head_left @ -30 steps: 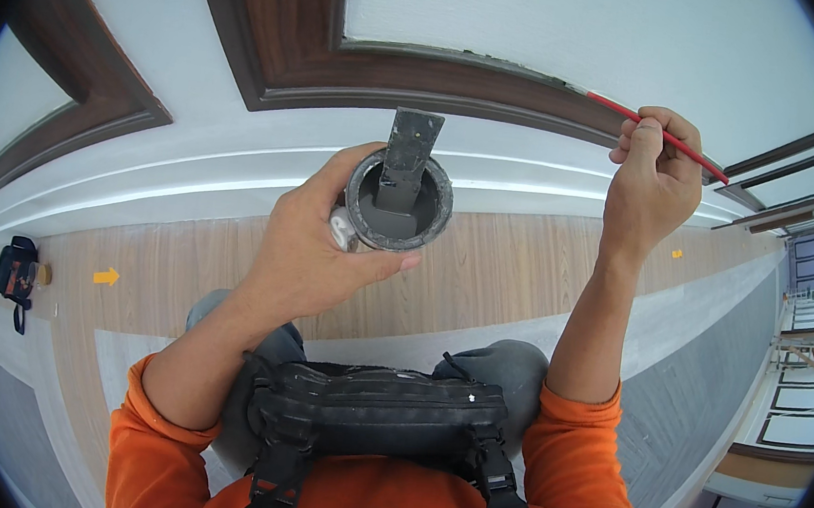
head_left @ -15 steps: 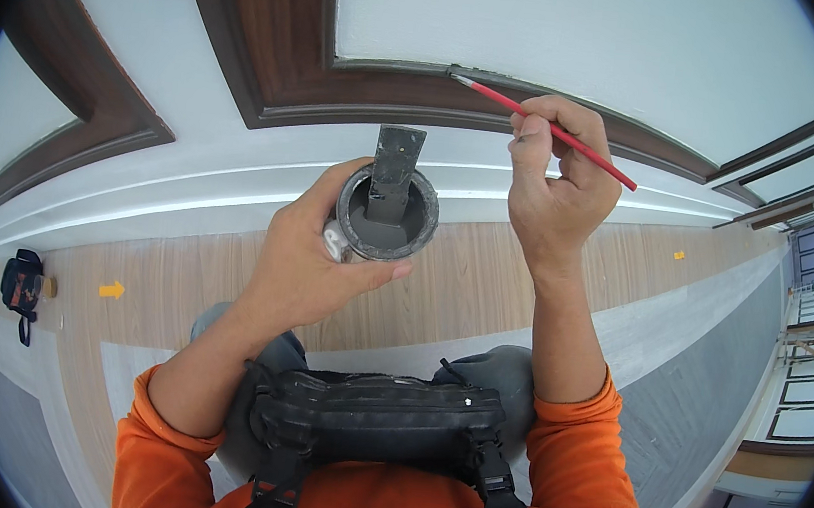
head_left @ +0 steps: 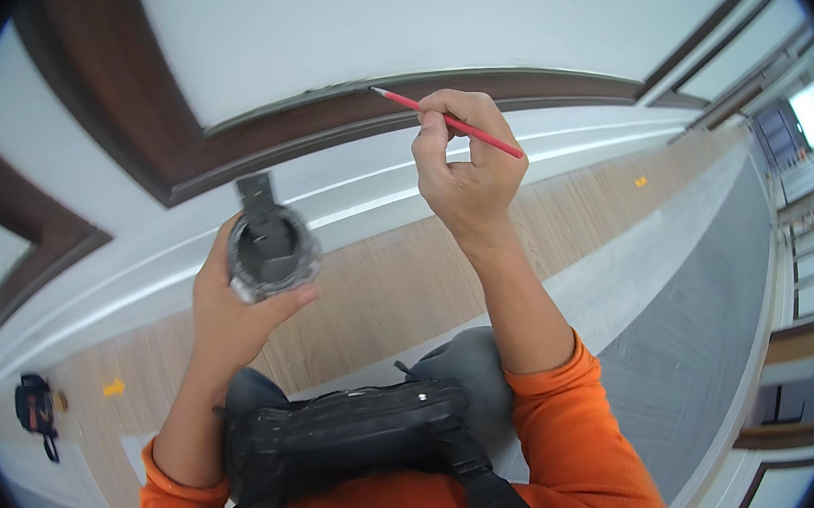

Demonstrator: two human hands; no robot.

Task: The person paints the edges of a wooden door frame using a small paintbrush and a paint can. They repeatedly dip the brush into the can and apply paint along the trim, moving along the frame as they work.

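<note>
My left hand [head_left: 237,308] is closed around a small can [head_left: 306,262] of dark grey paint, a little blurred by motion. A flat dark scraper-like strip [head_left: 257,195] stands in the can and sticks out past its rim. In a pinch, my right hand [head_left: 474,167] holds a thin red-handled paintbrush [head_left: 477,133]. The brush's dark tip points left and lies at or just off the brown wall moulding [head_left: 327,114]; actual contact I cannot make out. Dark grey marks show along the moulding's inner edge beside the white panel [head_left: 352,14].
A white stepped skirting [head_left: 373,197] runs along the wall's foot. Yellow arrow stickers [head_left: 114,387] are on the wood-look floor [head_left: 394,287]. At the far left lies a dark bag [head_left: 38,407]. A black waist pack [head_left: 350,435] sits across my lap. A corridor stretches off to the right.
The view has turned and shifted along the wall. Both hands now appear further left in the picture, still holding the can and the paintbrush. The brush tip lies at another spot by the moulding.
</note>
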